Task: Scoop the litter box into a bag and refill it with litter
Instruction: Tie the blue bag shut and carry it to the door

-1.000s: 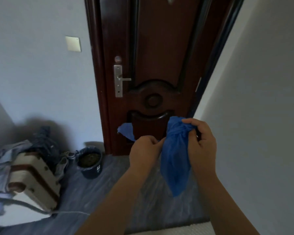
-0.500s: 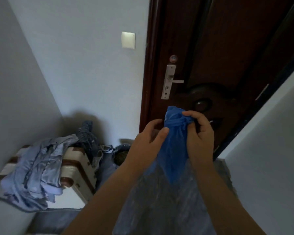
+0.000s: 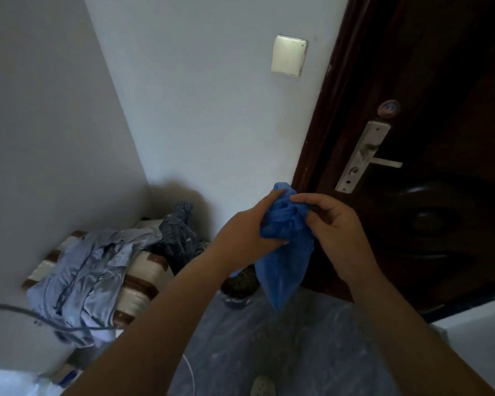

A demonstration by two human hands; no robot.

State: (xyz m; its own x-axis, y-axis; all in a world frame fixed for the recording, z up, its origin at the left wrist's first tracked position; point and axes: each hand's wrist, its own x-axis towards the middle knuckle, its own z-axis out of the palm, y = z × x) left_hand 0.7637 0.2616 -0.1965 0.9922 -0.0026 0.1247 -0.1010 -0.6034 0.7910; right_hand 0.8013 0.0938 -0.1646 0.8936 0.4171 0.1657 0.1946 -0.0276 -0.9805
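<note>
blue bag (image 3: pixel 284 261) | left hand (image 3: pixel 244 232) and right hand (image 3: pixel 336 224) pinch its bunched neck | twist tight before knotting, keep upright

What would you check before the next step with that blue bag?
1. Both hands on the bag: ok; left hand and right hand grip the top of the bag.
2. Bag mouth open: not ok; the top is bunched.
3. Bag free of holes: cannot tell.
4. Litter box in sight: not ok; none in view.
5. Floor covered: ok; a plastic sheet lies below the bag.
</note>
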